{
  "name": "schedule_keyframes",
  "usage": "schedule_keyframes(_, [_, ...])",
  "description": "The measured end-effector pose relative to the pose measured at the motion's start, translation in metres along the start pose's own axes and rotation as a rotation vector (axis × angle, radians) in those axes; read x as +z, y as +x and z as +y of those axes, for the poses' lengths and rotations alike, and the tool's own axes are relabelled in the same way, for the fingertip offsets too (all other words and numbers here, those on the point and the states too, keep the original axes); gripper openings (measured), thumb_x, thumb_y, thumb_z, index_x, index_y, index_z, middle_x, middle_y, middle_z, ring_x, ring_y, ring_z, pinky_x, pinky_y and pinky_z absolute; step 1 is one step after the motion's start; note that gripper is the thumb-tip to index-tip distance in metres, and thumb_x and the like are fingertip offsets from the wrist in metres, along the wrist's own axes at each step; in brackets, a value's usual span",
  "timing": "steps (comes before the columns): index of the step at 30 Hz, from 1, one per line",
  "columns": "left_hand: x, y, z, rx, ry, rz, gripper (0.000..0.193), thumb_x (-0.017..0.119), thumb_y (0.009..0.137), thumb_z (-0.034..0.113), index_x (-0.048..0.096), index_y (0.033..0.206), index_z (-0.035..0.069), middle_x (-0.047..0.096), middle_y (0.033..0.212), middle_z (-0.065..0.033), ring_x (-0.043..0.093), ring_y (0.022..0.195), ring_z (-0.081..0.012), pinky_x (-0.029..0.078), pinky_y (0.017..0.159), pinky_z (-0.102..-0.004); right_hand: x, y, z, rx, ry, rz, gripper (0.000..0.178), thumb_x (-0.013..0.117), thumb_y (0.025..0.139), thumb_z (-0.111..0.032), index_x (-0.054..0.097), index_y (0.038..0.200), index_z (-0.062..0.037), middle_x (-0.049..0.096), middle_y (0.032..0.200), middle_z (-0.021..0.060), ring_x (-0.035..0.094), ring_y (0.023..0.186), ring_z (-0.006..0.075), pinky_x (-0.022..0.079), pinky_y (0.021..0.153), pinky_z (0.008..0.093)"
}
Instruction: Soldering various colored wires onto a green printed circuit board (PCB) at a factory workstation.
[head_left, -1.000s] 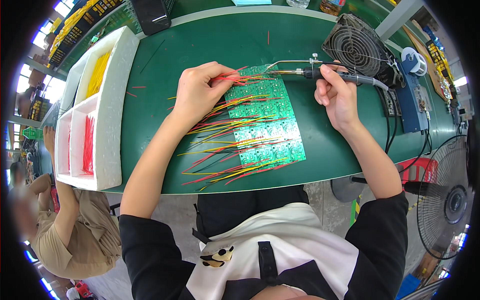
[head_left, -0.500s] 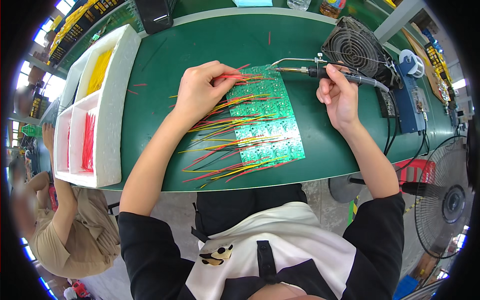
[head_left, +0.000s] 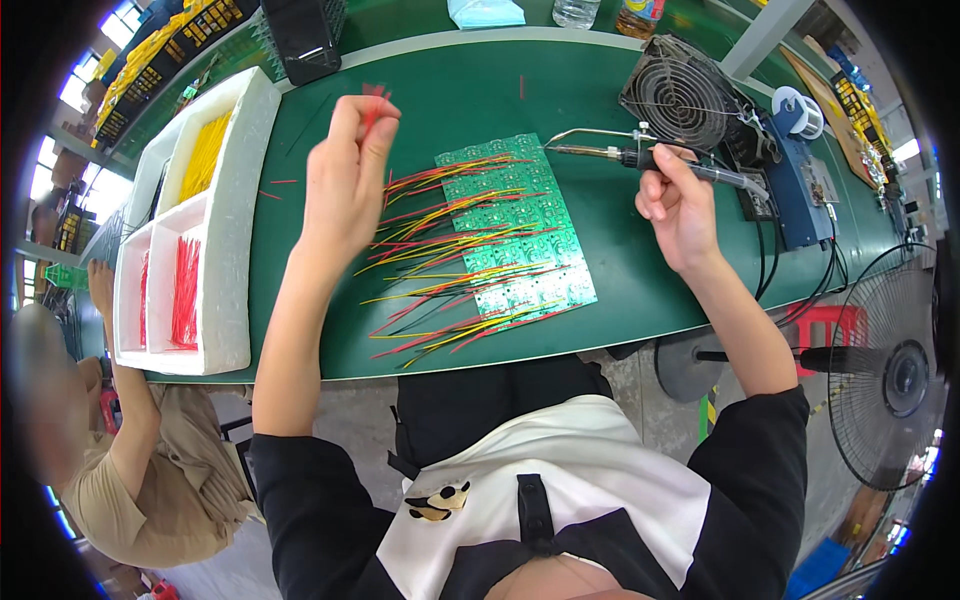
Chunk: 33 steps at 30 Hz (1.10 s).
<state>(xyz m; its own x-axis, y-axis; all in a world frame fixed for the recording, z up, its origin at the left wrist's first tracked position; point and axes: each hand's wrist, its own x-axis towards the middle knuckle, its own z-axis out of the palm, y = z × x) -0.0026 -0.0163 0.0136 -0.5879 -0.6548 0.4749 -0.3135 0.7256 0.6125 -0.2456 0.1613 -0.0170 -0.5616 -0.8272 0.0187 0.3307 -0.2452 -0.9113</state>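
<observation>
A green circuit board panel (head_left: 540, 235) lies on the green table, with rows of red, yellow and black wires (head_left: 430, 235) running off its left side. Raised to the left of the board's far end, my left hand (head_left: 345, 185) is closed on a few short red wires (head_left: 374, 100), blurred at the fingertips. My right hand (head_left: 680, 205) grips a soldering iron (head_left: 640, 158) with a thin curved metal tube along it. The iron's tip points left, close to the board's far right corner.
At left stands a white foam tray (head_left: 228, 250) holding yellow wires (head_left: 206, 155) and red wires (head_left: 186, 290). A square black fan (head_left: 680, 95), a blue box (head_left: 800, 190) and a solder spool (head_left: 797, 112) occupy the right. Another person (head_left: 150, 460) sits at far left.
My left hand has moved left and up, away from the board, with red wires in its fingers. My right hand and the iron have barely moved.
</observation>
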Motion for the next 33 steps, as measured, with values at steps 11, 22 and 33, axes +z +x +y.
schedule_keyframes(11, [0.033,-0.022,-0.002,0.024,-0.129,-0.313,0.010,0.059,0.081,0.007,0.054,0.082,-0.001,0.054,0.066,-0.0036,0.046,0.058,-0.0058,0.036,0.051,-0.0201,0.004,-0.011,0.011,0.020,-0.031,-0.007,0.013,0.054,0.086,-0.019,0.048,0.088,-0.0080,0.047,0.055,0.0009,0.036,0.040,0.0068,0.031,0.043,0.0232])
schedule_keyframes(22, [0.044,-0.020,-0.002,0.039,-0.135,-0.167,0.007,0.062,0.076,0.004,0.063,0.083,0.003,0.057,0.070,-0.0005,0.032,0.047,-0.0039,0.025,0.043,-0.0207,0.002,-0.008,0.012,0.005,0.017,0.004,0.013,0.056,0.084,-0.016,0.048,0.088,-0.0060,0.047,0.054,0.0030,0.040,0.039,0.0086,0.033,0.040,0.0230])
schedule_keyframes(33, [0.045,-0.022,-0.002,0.082,-0.118,-0.154,0.011,0.063,0.073,0.001,0.068,0.082,0.005,0.057,0.072,-0.0031,0.042,0.049,-0.0089,0.032,0.043,-0.0229,0.003,-0.011,0.012,0.044,-0.060,0.014,0.012,0.054,0.086,-0.018,0.049,0.089,-0.0072,0.046,0.053,0.0010,0.035,0.039,0.0067,0.031,0.043,0.0235])
